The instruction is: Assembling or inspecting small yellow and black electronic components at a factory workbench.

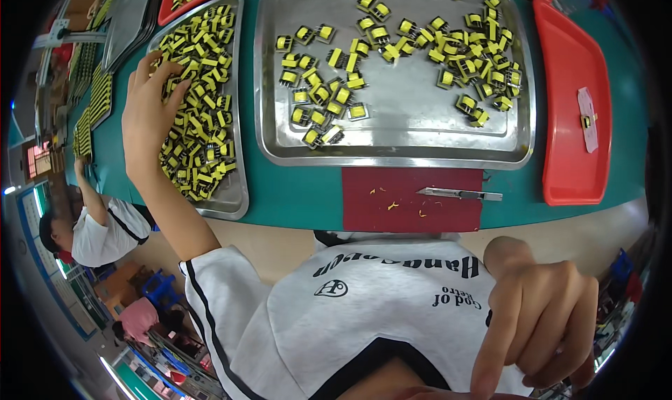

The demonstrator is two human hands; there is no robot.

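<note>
My left hand (149, 99) reaches over a long metal tray (241, 183) on the left, heaped with small yellow-and-black transformers (203, 85). Its fingers are bent down at the pile, with thumb and index finger apart and nothing visibly gripped. Close to the camera at lower right, my right hand (542, 309) is raised off the table in front of my shirt. Its fingers are loosely bent with a gap behind the index finger, and I see nothing in them. A wide metal tray (399, 137) in the middle bears many transformers, spread in clusters.
A utility knife (462, 194) lies on a dark red mat (413, 220) with yellow scraps. To the right, a red plastic tray (570, 169) holds a pale paper strip (588, 123) with one transformer. At the left sits a co-worker (105, 228) beside stacked trays (129, 22).
</note>
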